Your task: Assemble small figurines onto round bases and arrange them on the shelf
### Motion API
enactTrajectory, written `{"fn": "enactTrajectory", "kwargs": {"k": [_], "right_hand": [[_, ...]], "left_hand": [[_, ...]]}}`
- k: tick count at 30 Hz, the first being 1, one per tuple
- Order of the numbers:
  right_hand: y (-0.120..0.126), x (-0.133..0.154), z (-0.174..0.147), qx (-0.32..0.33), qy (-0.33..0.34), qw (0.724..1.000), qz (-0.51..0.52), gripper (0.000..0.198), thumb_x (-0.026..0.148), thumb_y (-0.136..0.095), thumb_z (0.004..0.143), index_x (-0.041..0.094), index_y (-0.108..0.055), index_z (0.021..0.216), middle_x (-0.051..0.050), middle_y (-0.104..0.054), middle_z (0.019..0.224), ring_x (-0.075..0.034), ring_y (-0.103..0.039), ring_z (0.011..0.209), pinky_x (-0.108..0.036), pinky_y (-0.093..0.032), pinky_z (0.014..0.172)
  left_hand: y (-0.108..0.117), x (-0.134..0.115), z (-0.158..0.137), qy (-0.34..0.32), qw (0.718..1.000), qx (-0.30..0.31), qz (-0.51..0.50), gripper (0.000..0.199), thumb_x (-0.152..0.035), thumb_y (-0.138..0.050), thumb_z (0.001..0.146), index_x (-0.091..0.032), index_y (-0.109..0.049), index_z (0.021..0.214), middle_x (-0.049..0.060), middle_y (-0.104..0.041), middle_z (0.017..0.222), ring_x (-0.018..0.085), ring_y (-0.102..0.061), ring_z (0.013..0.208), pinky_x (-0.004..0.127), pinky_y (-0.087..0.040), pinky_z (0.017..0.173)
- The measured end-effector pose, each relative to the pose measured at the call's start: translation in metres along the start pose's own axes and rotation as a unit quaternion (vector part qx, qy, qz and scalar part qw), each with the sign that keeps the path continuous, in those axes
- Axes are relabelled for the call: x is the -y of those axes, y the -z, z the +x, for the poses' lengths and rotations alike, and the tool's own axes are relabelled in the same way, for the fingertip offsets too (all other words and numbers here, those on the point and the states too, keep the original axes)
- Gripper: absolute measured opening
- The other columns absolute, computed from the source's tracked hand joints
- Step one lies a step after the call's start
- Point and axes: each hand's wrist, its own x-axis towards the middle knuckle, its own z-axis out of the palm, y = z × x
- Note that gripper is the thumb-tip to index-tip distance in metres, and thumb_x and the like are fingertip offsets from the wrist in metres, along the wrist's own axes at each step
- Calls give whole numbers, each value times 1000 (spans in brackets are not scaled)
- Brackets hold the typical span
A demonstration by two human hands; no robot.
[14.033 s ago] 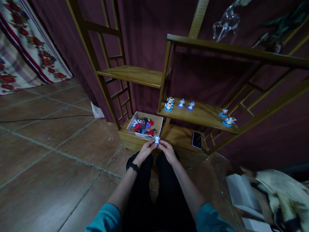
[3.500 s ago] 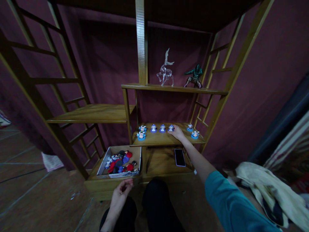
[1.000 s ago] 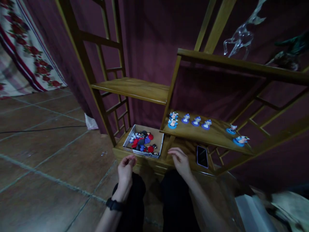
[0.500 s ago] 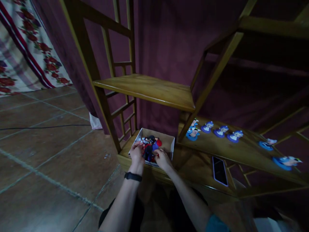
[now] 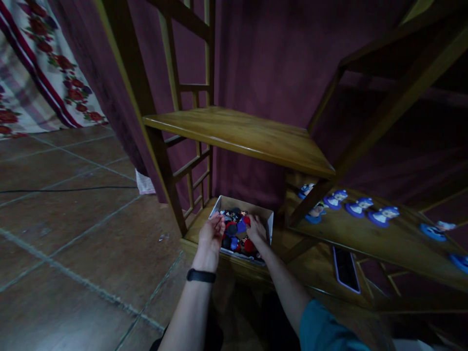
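Observation:
A shallow white cardboard box [image 5: 266,225] sits on the low shelf. Inside it lies a jumble of small figurines [image 5: 233,228] with round red, blue and black bases. My left hand [image 5: 211,235] hovers over the box's left side, palm turned inward, fingers loosely bent and apart from the thumb, with nothing visible in it. At the right side of the pile, my right hand [image 5: 257,230] reaches in with its fingers closed at a small red-based figurine [image 5: 247,221]. The fingers partly cover that piece.
A wooden shelf board [image 5: 234,130] overhangs the box. To the right, several blue and purple figurines [image 5: 359,206] stand in a row on a wooden ledge. A phone [image 5: 345,269] lies below them. A black cable [image 5: 69,189] crosses the tiled floor.
My view has shifted, so the shelf looks nearer. My right hand has moved up and right in the box, and my left hand has lifted from the pile. The figurines lie more spread out.

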Motion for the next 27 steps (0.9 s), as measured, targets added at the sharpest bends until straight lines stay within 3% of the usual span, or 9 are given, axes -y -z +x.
{"fn": "enactTrajectory", "kwargs": {"k": [6, 12, 18, 24, 27], "right_hand": [[7, -6, -1, -8, -40, 996, -74, 25, 28, -47, 84, 23, -58, 107, -8, -52, 112, -20, -52, 103, -28, -37, 85], [11, 1, -5, -11, 92, 992, -89, 47, 19, -46, 82, 32, -45, 127, -4, -41, 134, -20, -39, 117, -31, -30, 93], [9, 3, -11, -59, 16, 991, -120, 29, 21, -45, 83, 22, -61, 108, -11, -50, 122, -24, -41, 112, -37, -28, 93], [6, 7, -9, -47, 71, 992, -93, 28, 31, -50, 83, 21, -61, 107, -11, -50, 121, -26, -39, 113, -39, -29, 94], [1, 9, -6, -37, 56, 995, -76, 28, 31, -49, 84, 17, -61, 105, -14, -50, 120, -27, -38, 113, -41, -28, 94]], "left_hand": [[-2, -7, -2, 19, 1000, 9, 2, 20, 3, -49, 76, -11, -57, 87, 4, -62, 69, 7, -60, 54, 13, -48, 44], [1, -12, -1, 18, 1000, 4, 4, 19, 3, -50, 76, -12, -58, 86, 5, -63, 73, 8, -61, 55, 13, -49, 43], [1, -15, -2, 19, 1000, 0, 6, 18, 2, -50, 76, -12, -58, 86, 5, -63, 72, 9, -61, 55, 13, -48, 43], [2, -17, -4, 22, 1000, 2, -4, 18, 1, -50, 76, -12, -59, 86, 6, -63, 70, 9, -60, 54, 15, -49, 43], [3, -19, -3, 25, 1000, -1, -10, 19, 1, -50, 76, -12, -59, 86, 6, -63, 71, 9, -60, 54, 15, -49, 43]]}}
